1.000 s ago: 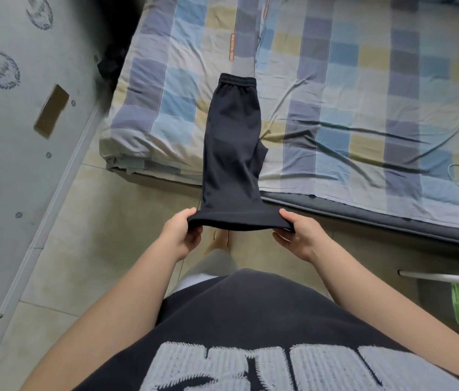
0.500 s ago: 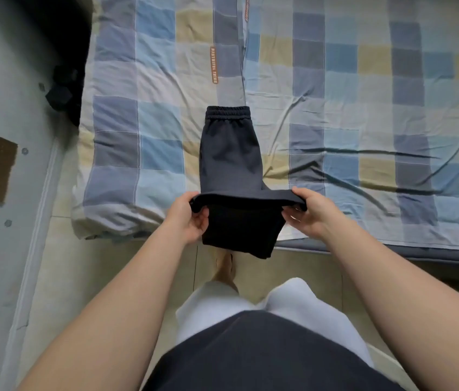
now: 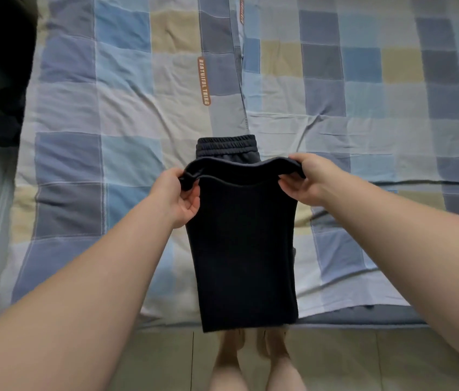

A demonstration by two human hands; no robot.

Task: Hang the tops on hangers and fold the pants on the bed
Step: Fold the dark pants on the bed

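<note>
Dark pants (image 3: 246,249) on the bed (image 3: 126,114), hem end lifted twd the waistband (image 3: 226,142). Left hand (image 3: 176,197) & right hand (image 3: 308,179) each pinch a hem corner. Soft, light, floppy knit, prob sags mid-span; corners = best hold.

Both hands carried pants (image 3: 246,249) hem toward waistband (image 3: 226,143)

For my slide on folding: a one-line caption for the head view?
Left hand and right hand carry the hem of dark pants toward the waistband on a checked bedsheet.
</note>
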